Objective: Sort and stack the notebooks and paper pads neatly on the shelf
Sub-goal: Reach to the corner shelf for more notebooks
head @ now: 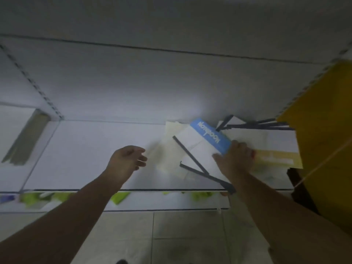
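Observation:
A loose heap of white paper pads (pixel 198 155) with dark spines lies on the right half of the white shelf (pixel 95 149). A notebook with a blue band (pixel 211 135) lies on top, and a pad with a yellow band (pixel 278 158) lies to its right. My right hand (pixel 235 159) rests on the heap at the blue notebook's near corner, thumb against its edge; how its fingers lie is blurred. My left hand (pixel 127 159) hovers over the bare shelf left of the heap, fingers loosely curled, holding nothing.
A large yellow board (pixel 323 130) leans at the right end of the shelf. A thin greenish book (pixel 26 138) lies in the bay to the left. Green items (pixel 120 197) show on the lower shelf. Tiled floor (pixel 186 235) lies below.

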`<state>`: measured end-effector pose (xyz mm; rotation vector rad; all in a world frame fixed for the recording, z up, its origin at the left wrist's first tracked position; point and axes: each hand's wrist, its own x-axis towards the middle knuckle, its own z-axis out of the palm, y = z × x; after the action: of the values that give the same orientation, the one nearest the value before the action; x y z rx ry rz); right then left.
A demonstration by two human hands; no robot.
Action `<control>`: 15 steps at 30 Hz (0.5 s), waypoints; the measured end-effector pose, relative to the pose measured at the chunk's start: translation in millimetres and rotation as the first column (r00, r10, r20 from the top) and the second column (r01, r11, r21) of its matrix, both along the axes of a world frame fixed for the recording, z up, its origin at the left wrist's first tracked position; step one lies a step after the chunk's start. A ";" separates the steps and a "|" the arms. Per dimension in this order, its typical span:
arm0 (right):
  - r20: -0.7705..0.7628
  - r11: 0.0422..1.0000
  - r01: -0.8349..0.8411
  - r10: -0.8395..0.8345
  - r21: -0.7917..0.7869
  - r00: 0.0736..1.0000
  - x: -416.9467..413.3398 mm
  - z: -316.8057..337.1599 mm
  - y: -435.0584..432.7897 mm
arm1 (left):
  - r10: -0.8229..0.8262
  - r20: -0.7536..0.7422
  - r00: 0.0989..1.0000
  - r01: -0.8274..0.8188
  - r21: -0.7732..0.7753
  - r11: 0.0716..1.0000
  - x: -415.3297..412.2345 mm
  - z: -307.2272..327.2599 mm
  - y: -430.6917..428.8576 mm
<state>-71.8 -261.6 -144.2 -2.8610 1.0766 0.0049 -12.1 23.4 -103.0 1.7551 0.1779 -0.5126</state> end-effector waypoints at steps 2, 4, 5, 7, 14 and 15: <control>-0.124 0.997 -0.050 0.042 -0.061 0.991 7.5 -8.3 -0.8 | 0.023 -0.041 0.999 -0.023 -0.005 1.000 -8.6 -3.6 -2.4; -0.179 0.991 -0.099 0.081 -0.093 0.980 14.0 -15.5 -1.4 | 0.009 -0.069 0.998 -0.011 -0.020 1.000 -13.4 -8.0 -10.0; -0.183 0.989 -0.110 0.091 -0.098 0.979 16.8 -16.9 -1.4 | 0.000 -0.082 0.997 -0.002 -0.025 1.000 -14.3 -10.8 -14.7; -0.195 0.984 -0.130 0.104 -0.121 0.975 21.5 -19.0 -1.5 | -0.032 -0.110 0.993 0.028 -0.034 0.999 -15.0 -17.7 -25.6; -0.122 0.990 -0.118 0.108 -0.076 0.987 28.7 -10.2 -10.2 | -0.168 -0.185 0.968 0.163 -0.043 0.986 -22.2 -36.9 -62.9; -0.058 0.990 -0.131 0.128 -0.060 0.990 26.8 -9.5 -9.5 | -0.178 -0.181 0.967 0.174 -0.040 0.984 -25.1 -38.4 -64.1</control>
<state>-45.0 -271.1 -153.7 -2.9997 0.9134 0.0579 -37.2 -40.7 -141.4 1.7079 0.1454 -0.8042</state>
